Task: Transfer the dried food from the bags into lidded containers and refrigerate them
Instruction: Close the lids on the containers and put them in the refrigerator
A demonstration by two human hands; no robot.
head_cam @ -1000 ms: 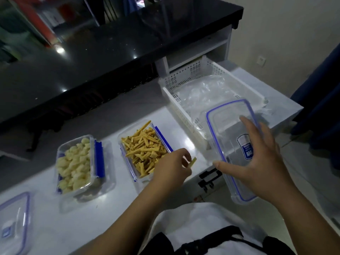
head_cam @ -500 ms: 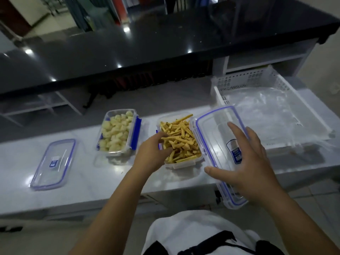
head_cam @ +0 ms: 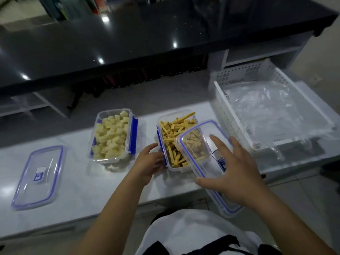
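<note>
Far left on the surface a spare lid lies flat, then an open tub of pale chunks with its blue clips splayed. Left hand steadies the near-left side of the stick tub, fingers curled against its wall; right hand, fingers spread and thumb under the near edge, grips the clear lid tilted over the tub's right rim. Lidding step in hand: next, likely square the lid, lower it flat, press the clips; basket with empty bags at far right.
</note>
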